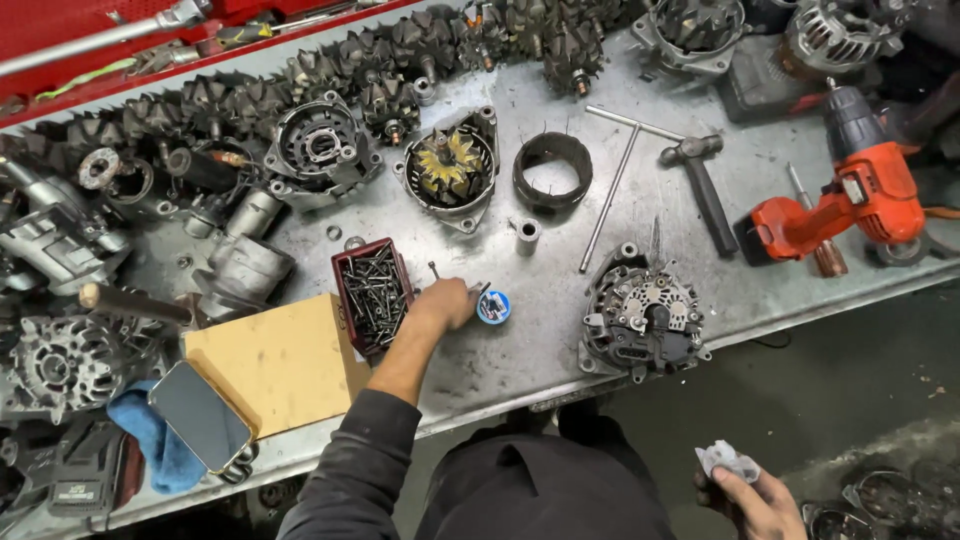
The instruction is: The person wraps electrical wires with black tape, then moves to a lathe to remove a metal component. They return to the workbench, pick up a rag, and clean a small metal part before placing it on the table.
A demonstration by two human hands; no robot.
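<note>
- Fingers of the left hand (447, 301) are pinched on a small metal part, just beside a blue round tin (493, 306) and the screw box (372, 292).
- A crumpled white rag (727, 460) is clutched in the right hand (757, 500), off the bench.

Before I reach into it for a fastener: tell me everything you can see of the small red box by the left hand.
The small red box is a rectangular open-topped tray, dark red, apparently metal or plastic, with worn, grimy walls. It is filled with a loose heap of dark screws and bolts lying every which way. It sits flat on the grey metal workbench, slightly angled, its near corner against or overlapping a tan cardboard piece. The left hand is just to its right, not touching it; the forearm passes close to its near end.
</note>
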